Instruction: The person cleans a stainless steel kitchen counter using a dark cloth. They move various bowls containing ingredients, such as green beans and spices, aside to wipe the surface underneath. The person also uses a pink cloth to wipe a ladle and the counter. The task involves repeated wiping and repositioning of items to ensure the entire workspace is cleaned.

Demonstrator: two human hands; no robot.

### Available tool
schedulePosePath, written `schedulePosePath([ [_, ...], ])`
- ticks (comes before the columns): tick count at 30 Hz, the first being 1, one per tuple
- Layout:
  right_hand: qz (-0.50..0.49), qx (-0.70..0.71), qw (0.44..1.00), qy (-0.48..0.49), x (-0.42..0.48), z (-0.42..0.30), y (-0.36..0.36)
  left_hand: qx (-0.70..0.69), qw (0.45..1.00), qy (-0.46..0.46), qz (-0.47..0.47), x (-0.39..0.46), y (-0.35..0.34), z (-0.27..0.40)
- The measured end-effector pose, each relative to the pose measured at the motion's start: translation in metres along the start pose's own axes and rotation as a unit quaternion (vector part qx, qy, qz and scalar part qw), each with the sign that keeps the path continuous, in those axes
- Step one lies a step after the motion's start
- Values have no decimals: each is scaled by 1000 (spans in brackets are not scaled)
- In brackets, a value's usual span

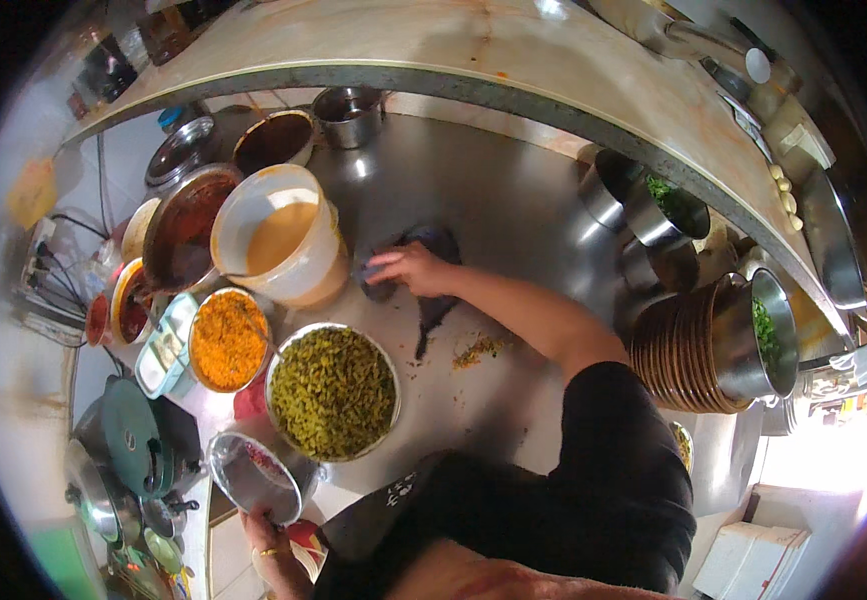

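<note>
My right hand (412, 268) presses on a dark cloth (433, 307) on the stainless steel counter (471, 180), its fingers spread to the left beside the tall plastic bucket of tan liquid (281, 236). Just right of the cloth lie scattered food scraps (476, 351). At the lower left my left hand (264, 529) grips the rim of a round metal bowl (253, 480), tilted over the counter's edge, with some reddish bits inside. Above it stand a bowl of chopped green vegetables (333, 392) and a bowl of orange shreds (228, 339).
Pots of dark red sauce (189, 229) and an empty-looking steel pot (348, 116) stand behind the bucket. On the right are stacked brown bowls (685, 345) and steel containers with greens (666, 214). A raised shelf edge (478, 90) runs across the back.
</note>
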State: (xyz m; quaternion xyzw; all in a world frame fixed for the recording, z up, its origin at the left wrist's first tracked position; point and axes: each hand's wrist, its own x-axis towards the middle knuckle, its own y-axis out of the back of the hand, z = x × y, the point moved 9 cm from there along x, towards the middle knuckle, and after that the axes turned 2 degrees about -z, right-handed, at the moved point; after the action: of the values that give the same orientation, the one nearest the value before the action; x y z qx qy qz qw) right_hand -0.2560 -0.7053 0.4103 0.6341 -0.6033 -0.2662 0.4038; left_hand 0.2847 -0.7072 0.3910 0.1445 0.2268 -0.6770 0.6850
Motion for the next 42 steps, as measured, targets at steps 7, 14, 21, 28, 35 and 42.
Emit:
schedulePosePath([
  [7, -51, 211, 973, -74, -59, -57, 77, 34, 999, 33, 4, 14, 16, -8],
  [14, 84, 120, 930, -338, -208, 35, 162, 46, 998, 33, -26, 16, 25, -14],
  [21, 278, -164, 861, -394, -260, 68, 84, 50, 998, 34, -13, 14, 16, -7],
  [28, 172, -99, 957, -212, -159, -74, -6, 34, 998, 32, -33, 22, 19, -13],
  [35, 257, 156, 921, -247, -149, -62, 18, 5, 995, 20, -101, 18, 7, -4],
  [42, 250, -200, 880, -352, -100, 30, 29, 12, 997, 3, -80, 23, 1, -2],
])
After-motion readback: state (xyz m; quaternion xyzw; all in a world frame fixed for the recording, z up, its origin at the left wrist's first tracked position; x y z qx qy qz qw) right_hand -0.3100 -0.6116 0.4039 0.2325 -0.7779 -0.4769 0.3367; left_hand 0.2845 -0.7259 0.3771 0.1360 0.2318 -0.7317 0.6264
